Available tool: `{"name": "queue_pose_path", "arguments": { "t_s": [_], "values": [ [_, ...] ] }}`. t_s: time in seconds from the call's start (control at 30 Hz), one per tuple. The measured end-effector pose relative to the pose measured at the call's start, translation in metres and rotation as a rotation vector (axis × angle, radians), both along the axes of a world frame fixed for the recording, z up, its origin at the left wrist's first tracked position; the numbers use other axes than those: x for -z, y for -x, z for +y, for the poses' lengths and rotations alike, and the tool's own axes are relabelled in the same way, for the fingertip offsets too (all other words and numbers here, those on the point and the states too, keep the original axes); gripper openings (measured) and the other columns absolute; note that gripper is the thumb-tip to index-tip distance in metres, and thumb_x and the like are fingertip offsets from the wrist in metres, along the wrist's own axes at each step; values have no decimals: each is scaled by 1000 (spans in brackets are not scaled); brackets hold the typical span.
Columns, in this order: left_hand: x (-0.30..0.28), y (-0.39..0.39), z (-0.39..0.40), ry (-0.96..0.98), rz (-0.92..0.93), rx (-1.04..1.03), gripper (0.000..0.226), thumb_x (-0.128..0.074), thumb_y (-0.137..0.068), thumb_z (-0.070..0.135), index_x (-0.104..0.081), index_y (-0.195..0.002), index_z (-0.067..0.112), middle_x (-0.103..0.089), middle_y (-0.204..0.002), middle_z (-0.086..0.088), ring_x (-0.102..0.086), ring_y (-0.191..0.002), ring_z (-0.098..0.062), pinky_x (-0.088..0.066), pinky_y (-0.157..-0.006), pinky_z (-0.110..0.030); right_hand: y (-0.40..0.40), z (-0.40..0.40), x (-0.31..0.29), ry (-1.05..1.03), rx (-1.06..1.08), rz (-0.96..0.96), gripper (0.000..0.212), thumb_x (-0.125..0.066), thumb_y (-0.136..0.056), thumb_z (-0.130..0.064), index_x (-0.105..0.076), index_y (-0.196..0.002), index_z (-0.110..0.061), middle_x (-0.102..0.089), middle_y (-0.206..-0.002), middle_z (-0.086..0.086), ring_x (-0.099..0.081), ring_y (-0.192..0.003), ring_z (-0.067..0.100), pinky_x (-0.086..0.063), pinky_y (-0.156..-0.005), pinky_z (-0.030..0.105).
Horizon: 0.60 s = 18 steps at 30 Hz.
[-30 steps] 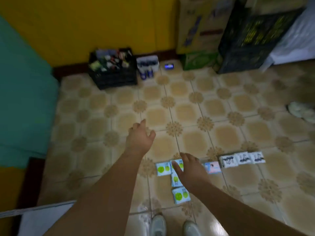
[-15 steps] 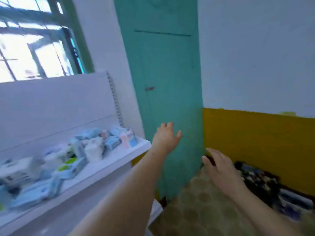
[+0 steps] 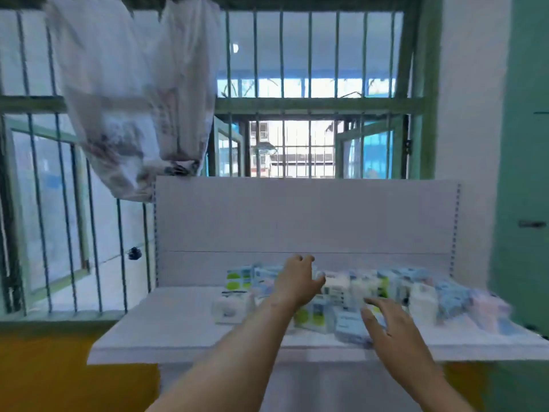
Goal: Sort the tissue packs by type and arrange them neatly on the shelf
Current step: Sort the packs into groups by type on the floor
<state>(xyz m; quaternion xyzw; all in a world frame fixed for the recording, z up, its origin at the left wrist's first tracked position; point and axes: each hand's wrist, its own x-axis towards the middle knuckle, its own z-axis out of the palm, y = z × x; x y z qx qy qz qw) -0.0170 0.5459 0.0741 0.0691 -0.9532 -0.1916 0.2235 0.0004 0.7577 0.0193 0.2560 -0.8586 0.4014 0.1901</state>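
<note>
A white shelf [image 3: 166, 331] stands in front of me with a mixed heap of tissue packs [image 3: 341, 289] across its middle and right. Green-and-white packs [image 3: 237, 276] sit at the heap's back left, a white pack [image 3: 230, 307] at its front left, and blue and pink packs [image 3: 463, 301] at the right. My left hand [image 3: 297, 281] reaches out over the heap with spread fingers and holds nothing. My right hand [image 3: 392, 328] hovers over the front packs, fingers straight and empty. The picture is blurred by motion.
The shelf's white back panel [image 3: 297, 215] rises behind the packs. Above it is a barred window [image 3: 309, 84] with a white cloth [image 3: 133, 93] hanging at the upper left. A teal door [image 3: 525, 173] stands at the right, and a yellow wall [image 3: 59, 373] below left.
My view swung from the floor, where sorted packs lay in rows, up and round to face the shelf. Both empty hands now reach over the heap of packs.
</note>
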Motion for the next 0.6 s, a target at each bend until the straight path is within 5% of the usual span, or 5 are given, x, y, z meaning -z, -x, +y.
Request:
{"name": "queue_pose_path", "arguments": {
  "t_s": [0.17,0.37,0.6],
  "values": [
    [13,-49,-130,10,-53,-189,53,-51,-98,40,-43,-143,13,-46,-141,-14,-45,-129,-32,-39,-104,-38,-8,-108,14,-96,-122,6,34,-53,-98,-35,-59,-126,-16,-57,-129,3,-49,-124,21,-34,-101,29],
    [35,-54,-228,-8,-127,-259,57,-52,-97,46,-42,-144,16,-46,-141,-14,-46,-128,-30,-41,-106,-41,19,-191,11,-226,-150,-66,54,-51,-97,-42,-41,-145,-19,-46,-144,3,-43,-132,21,-35,-104,30],
    [65,21,-284,-65,-253,-123,64,-54,-92,60,-42,-146,26,-44,-144,-10,-45,-131,-27,-38,-110,-44,106,-256,47,-518,6,-167,90,-43,-85,-73,-14,-155,-24,-37,-151,7,-41,-134,30,-39,-104,40]
  ]
}}
